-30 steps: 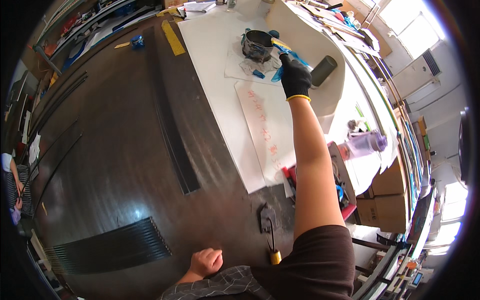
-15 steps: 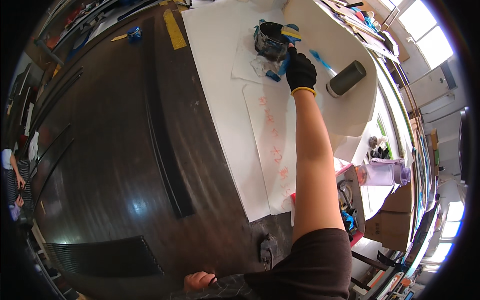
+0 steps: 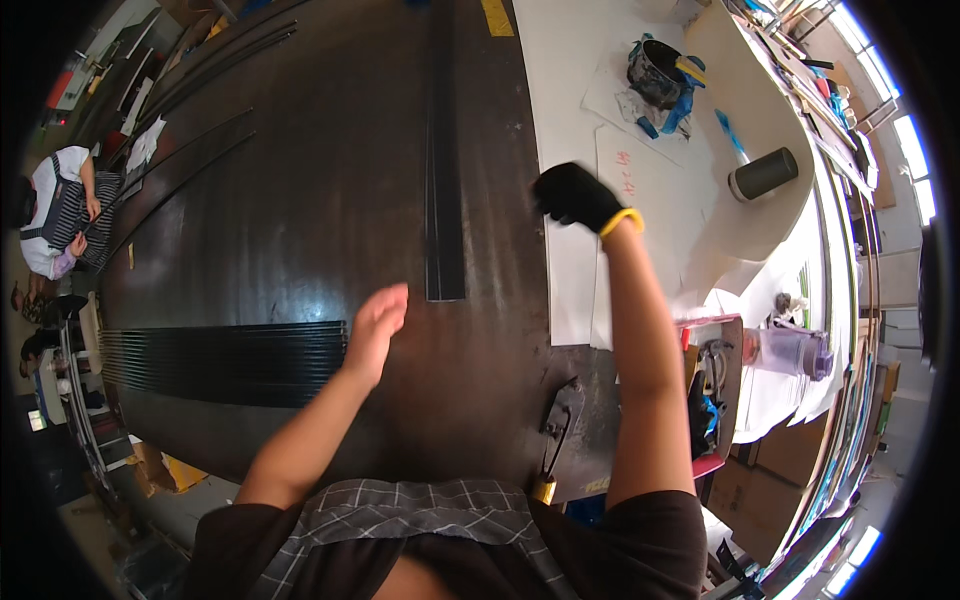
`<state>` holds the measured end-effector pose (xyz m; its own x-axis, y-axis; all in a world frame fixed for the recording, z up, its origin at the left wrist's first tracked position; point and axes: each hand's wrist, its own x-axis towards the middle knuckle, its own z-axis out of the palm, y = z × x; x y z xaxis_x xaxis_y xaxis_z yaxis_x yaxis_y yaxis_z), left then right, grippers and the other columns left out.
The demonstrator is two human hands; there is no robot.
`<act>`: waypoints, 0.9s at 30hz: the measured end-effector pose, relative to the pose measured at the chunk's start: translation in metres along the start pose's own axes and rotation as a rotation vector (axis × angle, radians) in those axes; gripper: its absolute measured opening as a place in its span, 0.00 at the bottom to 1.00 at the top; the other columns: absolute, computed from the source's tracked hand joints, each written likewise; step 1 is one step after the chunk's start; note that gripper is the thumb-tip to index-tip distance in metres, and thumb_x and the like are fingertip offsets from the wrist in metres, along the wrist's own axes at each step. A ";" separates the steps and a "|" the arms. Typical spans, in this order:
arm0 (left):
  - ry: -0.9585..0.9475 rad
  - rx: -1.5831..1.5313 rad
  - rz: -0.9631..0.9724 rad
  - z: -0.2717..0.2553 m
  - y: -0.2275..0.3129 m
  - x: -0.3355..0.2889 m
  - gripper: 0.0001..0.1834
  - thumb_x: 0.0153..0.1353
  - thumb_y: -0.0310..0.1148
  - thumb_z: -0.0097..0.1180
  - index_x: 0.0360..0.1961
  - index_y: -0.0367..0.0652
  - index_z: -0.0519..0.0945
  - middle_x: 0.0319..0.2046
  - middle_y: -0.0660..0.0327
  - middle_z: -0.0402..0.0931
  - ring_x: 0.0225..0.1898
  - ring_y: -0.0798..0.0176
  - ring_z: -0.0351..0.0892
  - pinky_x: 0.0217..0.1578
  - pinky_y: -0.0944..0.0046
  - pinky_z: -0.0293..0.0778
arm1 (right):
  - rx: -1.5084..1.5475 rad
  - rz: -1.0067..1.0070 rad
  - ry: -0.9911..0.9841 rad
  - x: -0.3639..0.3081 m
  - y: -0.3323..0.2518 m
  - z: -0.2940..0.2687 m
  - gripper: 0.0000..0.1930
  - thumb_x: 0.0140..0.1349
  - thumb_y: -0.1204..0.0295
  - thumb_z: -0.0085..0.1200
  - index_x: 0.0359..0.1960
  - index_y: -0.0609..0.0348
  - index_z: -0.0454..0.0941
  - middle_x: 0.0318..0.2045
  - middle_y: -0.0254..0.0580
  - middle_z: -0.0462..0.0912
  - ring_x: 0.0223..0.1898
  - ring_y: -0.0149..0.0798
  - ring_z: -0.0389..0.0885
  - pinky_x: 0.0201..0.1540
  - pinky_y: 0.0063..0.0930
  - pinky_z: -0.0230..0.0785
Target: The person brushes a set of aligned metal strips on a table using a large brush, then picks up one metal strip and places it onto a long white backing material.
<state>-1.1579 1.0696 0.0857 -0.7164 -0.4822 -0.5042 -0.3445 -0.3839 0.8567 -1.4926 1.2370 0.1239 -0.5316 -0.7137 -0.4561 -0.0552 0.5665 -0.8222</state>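
Observation:
My bare left hand point(image 3: 376, 332) hovers over the dark tabletop with its fingers stretched out and nothing in it. It is left of the near end of a long flat black strip point(image 3: 446, 220) that runs away from me. My right hand point(image 3: 580, 197), in a black glove with a yellow cuff, is at the left border of the white paper point(image 3: 570, 310), right of the strip. Its fingers merge into one dark shape, so their closing and any small thing in them cannot be made out. A pot point(image 3: 655, 75) with a yellow-edged brush point(image 3: 690, 68) across its rim stands farther off.
A row of thin black strips point(image 3: 230, 362) lies at left. Beyond the papers are a dark cylinder point(image 3: 763, 175) and a blue brush point(image 3: 731, 132). A clamp-like tool point(image 3: 562, 412) sits near the front edge. A bottle point(image 3: 795, 352) stands right. Another person point(image 3: 70, 210) works far left.
My right hand has left the brush at the pot and come back toward the strip. My left hand has risen from the near edge over the table. The view has shifted left.

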 end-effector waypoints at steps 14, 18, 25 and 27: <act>0.196 0.166 -0.153 0.068 0.024 0.074 0.13 0.48 0.29 0.61 0.35 0.38 0.76 0.24 0.61 0.74 0.22 0.66 0.71 0.21 0.64 0.65 | -0.574 -0.262 0.191 0.029 0.047 0.146 0.12 0.51 0.60 0.56 0.22 0.56 0.80 0.22 0.47 0.81 0.26 0.48 0.81 0.30 0.38 0.71; 0.118 0.070 -0.234 0.073 0.026 0.081 0.09 0.50 0.26 0.61 0.33 0.42 0.74 0.24 0.65 0.73 0.24 0.69 0.72 0.25 0.61 0.70 | -0.754 -0.461 0.324 -0.018 0.045 0.125 0.13 0.49 0.58 0.58 0.22 0.56 0.79 0.23 0.49 0.80 0.29 0.50 0.80 0.33 0.40 0.71; -0.293 -0.484 -0.192 0.072 0.118 0.031 0.05 0.56 0.25 0.57 0.33 0.46 0.76 0.30 0.66 0.80 0.31 0.69 0.80 0.31 0.66 0.77 | -0.050 -0.191 0.804 -0.089 -0.012 0.126 0.21 0.49 0.64 0.59 0.46 0.56 0.77 0.40 0.50 0.81 0.43 0.51 0.79 0.44 0.39 0.72; -0.358 -0.504 -0.154 0.064 0.141 -0.007 0.05 0.56 0.26 0.57 0.35 0.46 0.77 0.30 0.66 0.80 0.31 0.70 0.80 0.31 0.70 0.76 | -0.157 -0.349 0.901 -0.113 -0.050 0.127 0.28 0.48 0.69 0.61 0.55 0.54 0.71 0.47 0.48 0.78 0.49 0.52 0.76 0.50 0.39 0.70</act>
<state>-1.2405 1.0697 0.2165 -0.8700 -0.1322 -0.4749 -0.1945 -0.7932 0.5771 -1.3223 1.2376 0.1732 -0.9071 -0.3068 0.2882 -0.4087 0.4783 -0.7773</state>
